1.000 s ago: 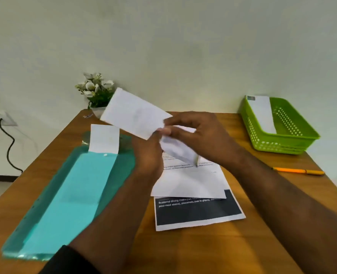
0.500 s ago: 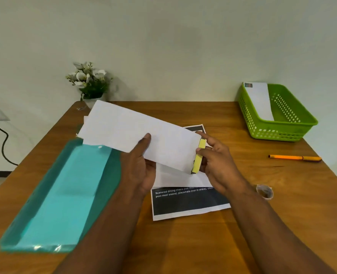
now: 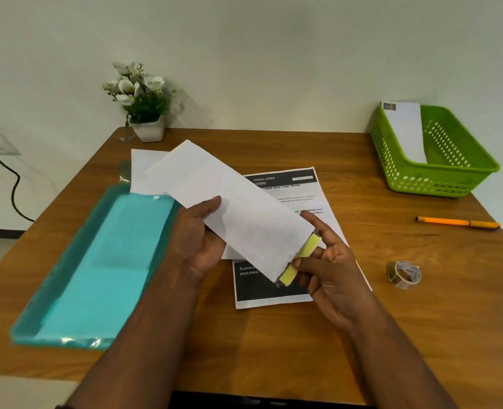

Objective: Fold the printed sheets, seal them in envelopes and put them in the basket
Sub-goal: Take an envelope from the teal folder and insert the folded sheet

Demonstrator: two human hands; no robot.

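Both forearms reach forward, the left hand (image 3: 198, 240) gripping with thumb on top (right hand (image 3: 328, 268) pinching, forefinger extended).

You have a single view, worn on your head, looking forward and down across the wooden table (image 3: 362, 335) toward the pale wall (image 3: 274, 54) behind it. It sits close, so your forearms enter from the bottom edge, and its wide angle takes in both table sides.

since a second ago the right hand (image 3: 330, 270) has left the white envelope (image 3: 229, 211) middle for its near end, now pinching the yellow strip (image 3: 299, 259); the left hand (image 3: 198, 240) keeps holding.
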